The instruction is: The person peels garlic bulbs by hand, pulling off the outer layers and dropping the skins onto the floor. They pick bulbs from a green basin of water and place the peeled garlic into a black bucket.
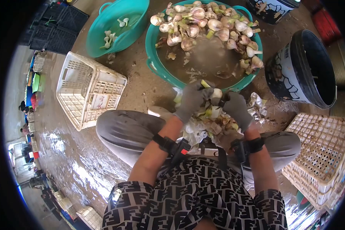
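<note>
Both my hands wear grey gloves and meet just below the near rim of a large green basin (pixel 157 71). My left hand (pixel 193 99) is closed round a garlic bulb (pixel 216 93) with a pale green stem. On the bulb's other side my right hand (pixel 237 109) is curled, its fingertips close to the bulb; what they grip is too small to make out. Many garlic bulbs (pixel 197 14) with purplish skins are heaped in the basin's far part, and murky water (pixel 209 57) lies nearer me. Peeled skins (pixel 218 122) lie beneath my hands.
A second green basin (pixel 122 38) with a few white bulbs stands at the upper left. Below it is a white plastic crate (pixel 92 88). To the right are a black bucket (pixel 291 73) and another crate (pixel 318 149). Distant people (pixel 23 107) show at the far left.
</note>
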`<state>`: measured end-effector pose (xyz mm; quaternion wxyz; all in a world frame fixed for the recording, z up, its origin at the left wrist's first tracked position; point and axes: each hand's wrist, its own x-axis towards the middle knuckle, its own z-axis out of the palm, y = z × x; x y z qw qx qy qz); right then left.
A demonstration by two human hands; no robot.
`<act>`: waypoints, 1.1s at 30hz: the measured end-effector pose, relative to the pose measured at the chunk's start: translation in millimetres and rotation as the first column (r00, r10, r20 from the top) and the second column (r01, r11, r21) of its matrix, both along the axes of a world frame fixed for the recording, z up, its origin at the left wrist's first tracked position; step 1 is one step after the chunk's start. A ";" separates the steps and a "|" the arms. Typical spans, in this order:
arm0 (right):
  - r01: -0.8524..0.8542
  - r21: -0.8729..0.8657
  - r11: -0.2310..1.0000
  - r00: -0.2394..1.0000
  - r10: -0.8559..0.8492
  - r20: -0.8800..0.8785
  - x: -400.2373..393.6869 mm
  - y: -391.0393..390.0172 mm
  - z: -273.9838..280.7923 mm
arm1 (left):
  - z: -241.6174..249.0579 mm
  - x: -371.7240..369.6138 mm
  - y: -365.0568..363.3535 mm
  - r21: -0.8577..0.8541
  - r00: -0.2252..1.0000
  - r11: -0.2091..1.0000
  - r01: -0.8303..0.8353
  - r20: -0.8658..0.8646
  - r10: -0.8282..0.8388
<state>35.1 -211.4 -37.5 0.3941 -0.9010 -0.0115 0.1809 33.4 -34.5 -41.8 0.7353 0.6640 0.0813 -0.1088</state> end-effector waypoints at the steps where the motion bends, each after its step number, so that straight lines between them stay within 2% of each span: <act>1: -0.044 -0.143 0.989 0.989 0.063 0.131 -1.0 4.4 0.9 | 1.2 -0.2 -2.1 0.051 0.999 0.999 -0.018 -0.030 0.020; 4: -0.019 -0.119 0.993 0.993 0.033 0.117 -2.4 9.9 9.9 | 4.1 0.0 -4.7 0.180 0.999 0.983 -0.045 0.011 0.044; 7: 0.008 -0.061 0.998 0.974 0.007 0.228 -2.3 3.9 -11.6 | -4.8 1.4 0.7 0.232 0.994 0.972 -0.039 0.113 0.013; 10: -0.002 -0.021 1.000 0.938 0.009 0.347 0.5 -2.1 -23.6 | -6.1 2.8 1.8 0.087 0.998 0.996 0.006 0.059 -0.012; 12: 0.192 0.160 0.968 0.980 -0.198 0.022 5.1 -6.8 -19.9 | 1.1 1.4 3.7 0.069 0.999 0.997 0.039 0.026 -0.041; 13: 0.304 0.220 0.927 0.949 -0.274 -0.156 6.1 -7.5 -13.7 | 5.1 0.0 4.4 0.059 0.998 0.997 0.054 0.008 -0.054; 16: 0.408 0.443 0.798 0.900 -0.269 -0.344 1.7 -1.9 11.8 | 1.6 -2.2 -0.7 0.185 0.995 0.983 0.009 0.094 -0.027; 19: 0.195 0.171 0.966 0.979 -0.201 0.020 1.4 2.7 -4.9 | 7.1 -7.0 -11.5 0.435 0.955 0.896 -0.089 0.294 -0.047; 22: 0.205 0.048 0.978 0.973 -0.209 0.100 0.7 8.7 -13.6 | 7.6 -8.0 -16.1 0.554 0.866 0.813 -0.181 0.481 -0.134; 25: 0.153 -0.117 0.981 0.951 -0.114 0.287 -4.4 15.1 -5.1 | 5.6 -7.8 -18.9 0.562 0.879 0.806 -0.186 0.462 -0.120; 28: 0.175 -0.180 0.968 0.930 -0.103 0.353 -4.1 17.1 -12.3 | 4.8 -6.8 -16.2 0.588 0.871 0.795 -0.153 0.460 -0.173; 31: 0.192 -0.140 0.971 0.944 -0.144 0.296 -0.4 5.8 -26.4 | 8.1 -3.7 -9.2 0.408 0.953 0.913 -0.019 0.284 -0.107; 33: 0.219 -0.133 0.967 0.946 -0.176 0.272 4.0 -10.1 -45.1 | 10.4 2.6 -0.5 -0.011 0.985 0.999 0.049 0.165 -0.046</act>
